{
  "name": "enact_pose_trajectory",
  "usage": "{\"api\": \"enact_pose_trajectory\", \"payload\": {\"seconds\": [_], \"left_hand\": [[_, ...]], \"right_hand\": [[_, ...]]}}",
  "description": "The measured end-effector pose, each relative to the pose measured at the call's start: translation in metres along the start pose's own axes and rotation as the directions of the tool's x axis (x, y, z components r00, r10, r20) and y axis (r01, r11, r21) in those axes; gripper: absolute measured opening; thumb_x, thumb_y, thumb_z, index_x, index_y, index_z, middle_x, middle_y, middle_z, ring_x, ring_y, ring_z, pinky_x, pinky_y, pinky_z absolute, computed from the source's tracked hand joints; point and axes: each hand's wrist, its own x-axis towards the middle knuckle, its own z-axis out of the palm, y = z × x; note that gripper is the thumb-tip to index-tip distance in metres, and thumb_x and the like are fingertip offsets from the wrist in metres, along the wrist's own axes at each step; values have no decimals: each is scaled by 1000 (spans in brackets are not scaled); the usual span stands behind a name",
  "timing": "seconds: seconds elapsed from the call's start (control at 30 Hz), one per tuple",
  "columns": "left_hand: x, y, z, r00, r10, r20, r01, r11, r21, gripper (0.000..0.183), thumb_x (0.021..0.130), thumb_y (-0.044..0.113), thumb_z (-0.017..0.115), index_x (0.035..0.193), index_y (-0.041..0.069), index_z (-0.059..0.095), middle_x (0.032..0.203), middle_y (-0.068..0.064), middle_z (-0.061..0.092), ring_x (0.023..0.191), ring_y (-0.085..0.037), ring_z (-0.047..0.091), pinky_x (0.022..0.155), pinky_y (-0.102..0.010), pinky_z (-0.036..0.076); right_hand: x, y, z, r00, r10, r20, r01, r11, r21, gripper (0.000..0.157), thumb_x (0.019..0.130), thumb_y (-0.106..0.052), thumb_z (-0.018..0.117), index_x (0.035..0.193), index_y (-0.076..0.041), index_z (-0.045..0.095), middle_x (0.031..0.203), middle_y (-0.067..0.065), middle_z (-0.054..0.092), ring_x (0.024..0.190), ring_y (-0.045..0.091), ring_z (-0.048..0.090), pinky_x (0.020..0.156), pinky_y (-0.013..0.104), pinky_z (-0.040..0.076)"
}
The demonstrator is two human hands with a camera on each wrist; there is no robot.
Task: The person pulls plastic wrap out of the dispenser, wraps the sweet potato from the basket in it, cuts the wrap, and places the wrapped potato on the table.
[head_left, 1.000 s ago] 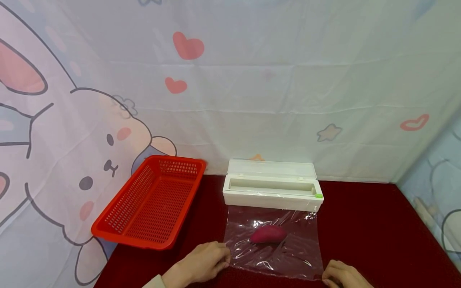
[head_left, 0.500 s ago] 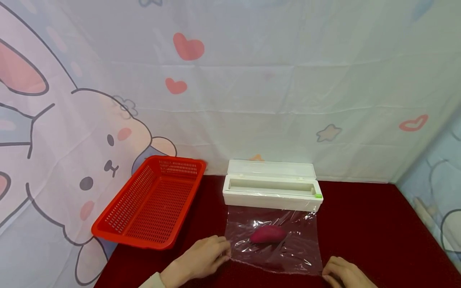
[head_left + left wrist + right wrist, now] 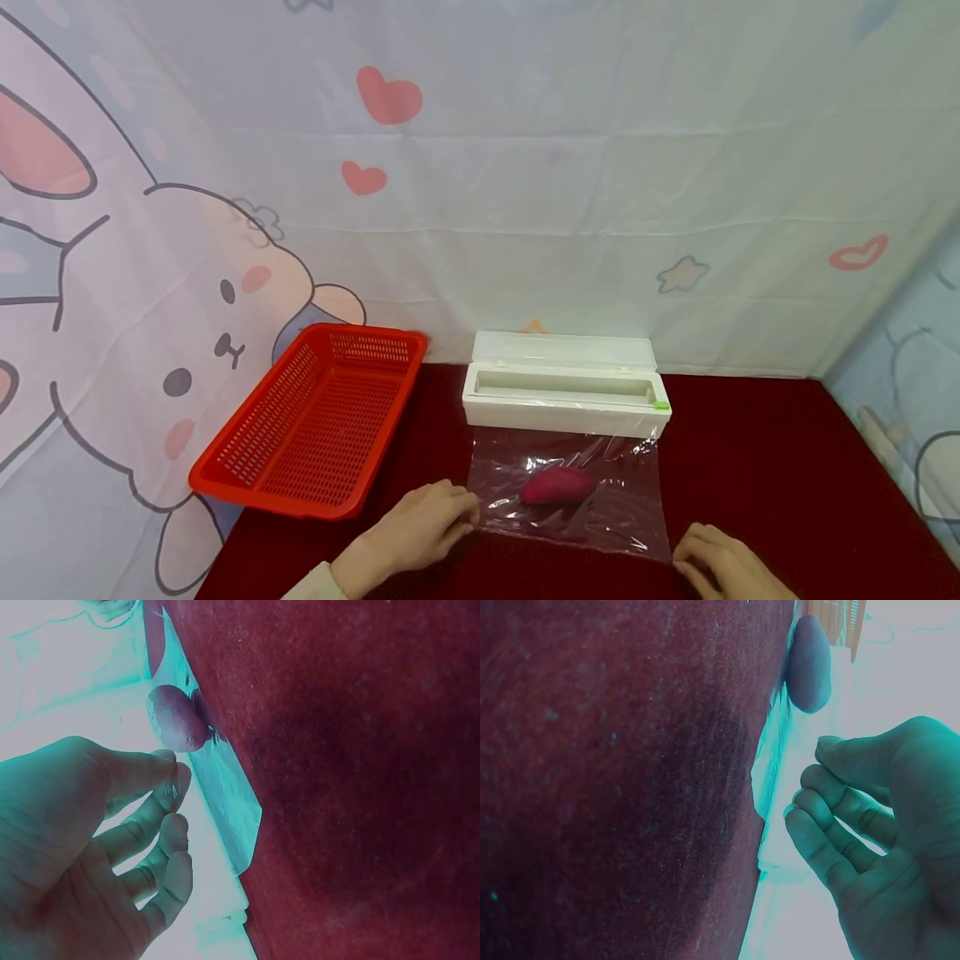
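Observation:
A sheet of cling film [image 3: 630, 510] stretches toward me from the white dispenser box [image 3: 562, 417]. On it lies a reddish-purple sweet potato [image 3: 558, 485], seen end-on in the left wrist view [image 3: 175, 720]. My left hand [image 3: 423, 525] pinches the film's near left corner between thumb and forefinger; its other fingers are loosely bent in the left wrist view. At the near right corner, my right hand [image 3: 723, 562] pinches the film with thumb and forefinger. The film at the right fingertips is hard to make out in the right wrist view.
A red perforated plastic basket [image 3: 322, 425] stands to the left. The dispenser's clear lid [image 3: 562, 350] is raised, with a green slider [image 3: 661, 406] at its right end. Dark red cloth [image 3: 757, 467] covers the table; a printed curtain [image 3: 525, 208] hangs behind.
Both hands have moved slightly away from me, the right one more clearly. The film's near edge has shifted toward the sweet potato, which lies where it was.

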Motion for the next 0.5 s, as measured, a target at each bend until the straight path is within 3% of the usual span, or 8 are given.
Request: {"api": "enact_pose_trajectory", "payload": {"seconds": [0.2, 0.37, 0.5], "left_hand": [[1, -3, -2, 1000, -16, 8, 16, 1000, -15, 11, 96, 17, 79, 96, 24, 70, 94, 15, 71, 86, -2, 59, 75, -19, 52], [1, -3, -6, 999, -35, 23, 36, 999, -25, 13, 97, 18, 79, 95, 25, 69, 93, 16, 71, 85, 0, 57, 74, -19, 51], [1, -4, -9, 999, -38, 16, 38, 999, -34, 13, 97, 18, 79, 95, 25, 69, 93, 15, 71, 84, 0, 56, 73, -18, 51]], "right_hand": [[1, -1, -2, 1000, -18, -21, 18, 1000, -1, 12, 99, -18, 75, 95, -28, 69, 96, -22, 58, 81, -8, 47, 65, 19, 48], [3, -1, -2, 994, -78, -82, 76, 997, -28, 18, 97, -12, 77, 95, -28, 68, 97, -22, 57, 82, -10, 46, 64, 19, 48], [3, -2, -4, 993, -70, -91, 68, 997, -30, 18, 96, -11, 78, 95, -27, 69, 97, -21, 57, 81, -9, 46, 64, 19, 48]]}}
